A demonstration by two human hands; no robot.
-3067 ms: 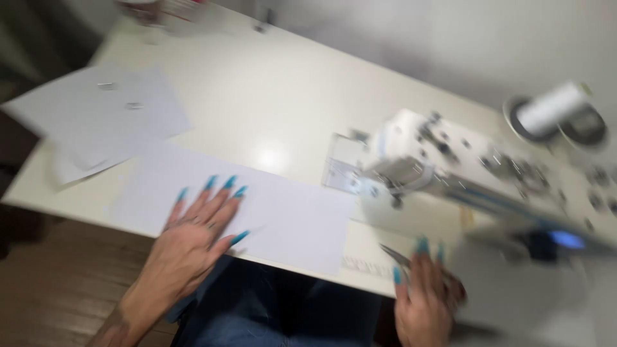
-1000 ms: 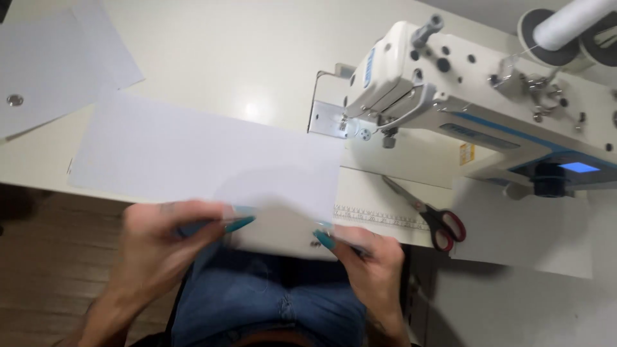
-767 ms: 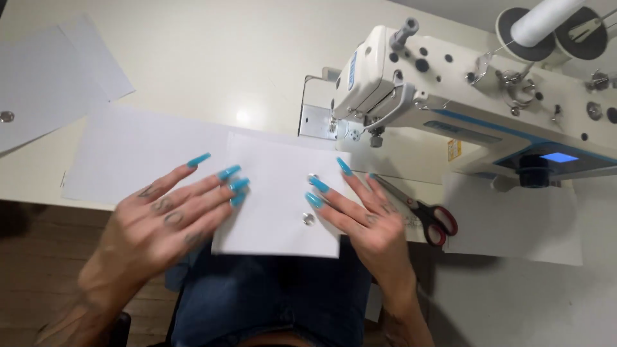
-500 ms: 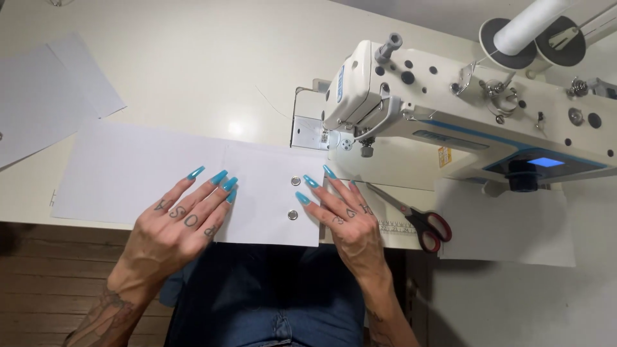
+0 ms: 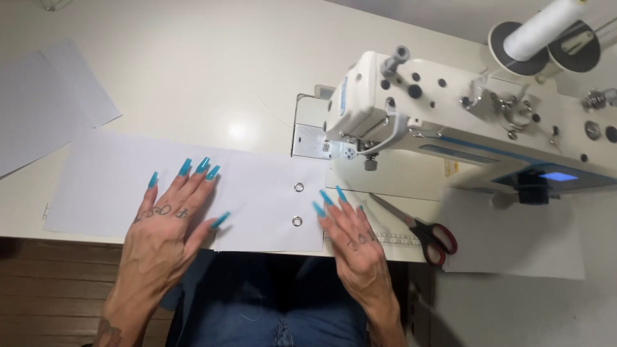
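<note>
No grip is taken: the left hand (image 5: 170, 222) is pressed flat and open on the white sheet (image 5: 257, 199), the right hand (image 5: 353, 238) at its eyelet edge; thin, limp, easily slid, best held by edges.

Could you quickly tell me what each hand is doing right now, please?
Left hand: open, flat on the white sheet.
Right hand: open, fingertips at the sheet's right edge, holding nothing.
</note>
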